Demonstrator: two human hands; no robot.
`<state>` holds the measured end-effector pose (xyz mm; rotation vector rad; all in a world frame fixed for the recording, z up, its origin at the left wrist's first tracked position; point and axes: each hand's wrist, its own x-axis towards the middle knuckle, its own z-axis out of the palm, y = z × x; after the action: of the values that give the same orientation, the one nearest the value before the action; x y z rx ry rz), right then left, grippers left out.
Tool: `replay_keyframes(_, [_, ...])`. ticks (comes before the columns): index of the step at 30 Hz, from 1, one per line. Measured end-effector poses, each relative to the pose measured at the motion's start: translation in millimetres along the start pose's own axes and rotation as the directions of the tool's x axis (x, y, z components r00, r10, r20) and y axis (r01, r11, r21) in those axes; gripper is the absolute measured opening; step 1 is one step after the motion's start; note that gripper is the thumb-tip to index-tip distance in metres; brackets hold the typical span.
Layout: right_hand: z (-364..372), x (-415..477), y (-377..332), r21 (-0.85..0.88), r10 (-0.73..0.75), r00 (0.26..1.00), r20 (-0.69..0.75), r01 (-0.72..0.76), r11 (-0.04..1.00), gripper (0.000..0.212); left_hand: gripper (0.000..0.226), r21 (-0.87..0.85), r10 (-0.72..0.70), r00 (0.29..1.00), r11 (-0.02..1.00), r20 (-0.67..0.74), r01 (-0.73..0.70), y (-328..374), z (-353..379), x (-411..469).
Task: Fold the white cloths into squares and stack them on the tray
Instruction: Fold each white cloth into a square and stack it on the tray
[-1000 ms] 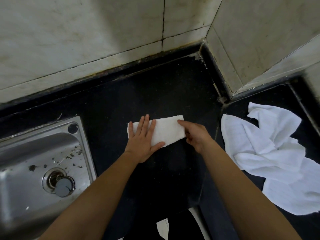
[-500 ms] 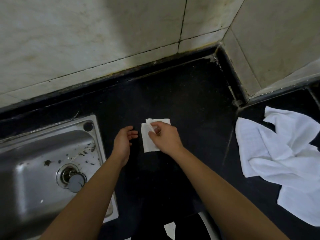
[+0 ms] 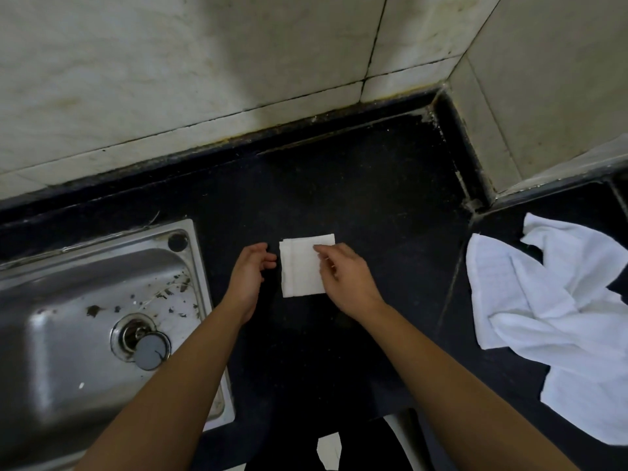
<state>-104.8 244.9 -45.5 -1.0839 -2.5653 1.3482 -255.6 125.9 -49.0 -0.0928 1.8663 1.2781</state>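
Note:
A small white cloth [image 3: 300,266], folded into a near square, lies flat on the black counter [image 3: 356,185]. My right hand [image 3: 343,277] rests on its right side, fingertips touching the top layer near the upper right corner. My left hand [image 3: 249,271] hovers just left of the cloth, fingers curled and apart, holding nothing and not touching it. A heap of unfolded white cloths [image 3: 550,314] lies crumpled on the counter at the right. No tray is in view.
A steel sink [image 3: 85,300] with a drain plug [image 3: 149,351] fills the left side. Tiled walls [image 3: 204,62] meet in a corner behind the counter. The counter's front edge runs along the bottom, with floor showing below.
The long folded strip was folded over from right to left into a small square. My left hand came off the cloth and now sits beside it; my right hand eased back toward its right side.

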Motion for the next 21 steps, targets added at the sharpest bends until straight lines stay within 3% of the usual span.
replay_keyframes(3, [-5, -5, 22, -0.343, -0.227, 0.973, -0.042, 0.200, 0.918, 0.040, 0.028, 0.049, -0.024, 1.000, 0.999, 0.019, 0.023, 2, 1, 1])
replay_keyframes(5, [-7, -3, 25, -0.491, -0.241, 0.968, 0.067, 0.243, 0.837, 0.050, 0.035, 0.211, 0.064, 0.998, 0.975, 0.020, -0.067, -3, 4, -3])
replay_keyframes(7, [-5, -2, 21, -0.559, -0.186, 0.966, 0.178, 0.255, 0.789, 0.061, 0.041, 0.510, 0.332, 0.941, 0.799, 0.065, -0.317, -16, 7, -11])
replay_keyframes(9, [2, -1, 19, -0.595, -0.134, 0.966, 0.220, 0.242, 0.767, 0.066, 0.051, 0.711, 0.532, 0.824, 0.501, 0.197, -0.494, -33, 9, -18])
replay_keyframes(12, [12, 4, 27, -0.608, -0.039, 0.978, 0.205, 0.159, 0.778, 0.071, 0.067, 0.811, 0.445, 0.779, 0.175, 0.441, -0.559, -47, 9, -14])
replay_keyframes(15, [11, 14, 42, -0.633, 0.019, 0.981, 0.192, 0.109, 0.767, 0.074, 0.074, 0.828, 0.317, 0.779, -0.035, 0.541, -0.560, -48, 8, 4])
replay_keyframes(18, [11, 16, 51, -0.658, -0.012, 0.981, 0.195, 0.140, 0.740, 0.077, 0.080, 0.844, 0.245, 0.808, -0.120, 0.535, -0.523, -44, 7, 13])
replay_keyframes(21, [13, 17, 54, -0.660, -0.025, 0.982, 0.189, 0.146, 0.737, 0.077, 0.082, 0.848, 0.241, 0.814, -0.121, 0.529, -0.516, -45, 6, 16])
